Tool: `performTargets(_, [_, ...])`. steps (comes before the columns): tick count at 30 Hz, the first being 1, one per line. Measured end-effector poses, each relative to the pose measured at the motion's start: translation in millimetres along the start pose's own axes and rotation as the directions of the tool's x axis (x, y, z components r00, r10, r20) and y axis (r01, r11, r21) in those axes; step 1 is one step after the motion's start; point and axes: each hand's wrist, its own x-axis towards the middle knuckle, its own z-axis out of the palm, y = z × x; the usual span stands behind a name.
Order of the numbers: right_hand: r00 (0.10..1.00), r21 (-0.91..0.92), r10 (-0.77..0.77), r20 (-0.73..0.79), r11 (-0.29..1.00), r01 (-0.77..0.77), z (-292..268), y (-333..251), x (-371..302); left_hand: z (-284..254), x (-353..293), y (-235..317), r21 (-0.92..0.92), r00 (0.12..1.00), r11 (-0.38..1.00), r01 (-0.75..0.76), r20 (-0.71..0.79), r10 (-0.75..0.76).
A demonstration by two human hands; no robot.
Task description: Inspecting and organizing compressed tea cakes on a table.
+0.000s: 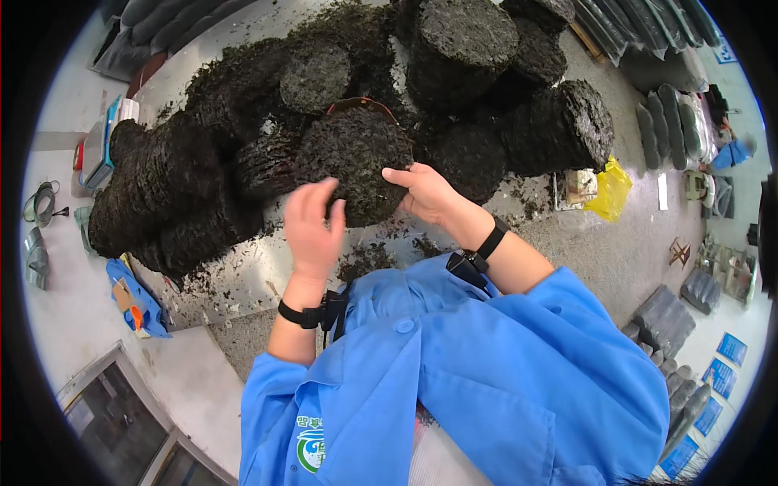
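Note:
A round, flat dark green-black sheet of dried seaweed (352, 158) lies on top of a stack in front of me. My right hand (425, 193) pinches its right edge between thumb and fingers. Against the sheet's lower left edge, my left hand (312, 227) is raised with fingers apart and curled, holding nothing that I can see. Both wrists wear black bands, and my sleeves are blue. Around this stack stand more round stacks of the same seaweed, at left (170, 194), behind (462, 49) and at right (559, 130).
The stacks stand on a metal table (243, 279) littered with dark crumbs. A yellow bag (609, 193) lies at the right. A blue item (134, 304) and tape rolls (39, 206) rest on the left surface. Wrapped dark bundles (664, 320) sit on the floor at right.

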Motion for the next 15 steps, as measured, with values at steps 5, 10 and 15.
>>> performTargets(5, [0.999,0.022,-0.009,0.048,1.0,0.008,3.9,-8.7,-9.2,19.9,18.8,14.3,-0.124,0.969,0.978,-0.169,0.159,0.188])
performTargets(10, [0.998,-0.172,-0.023,-0.062,0.985,0.012,1.2,-2.1,-1.9,31.7,23.7,6.4,-0.121,0.893,0.942,-0.314,0.299,0.336])
performTargets(15, [0.994,-0.341,-0.015,-0.111,0.94,-0.024,-1.0,-4.1,8.4,36.7,42.1,-1.5,-0.045,0.764,0.856,-0.515,0.429,0.482])
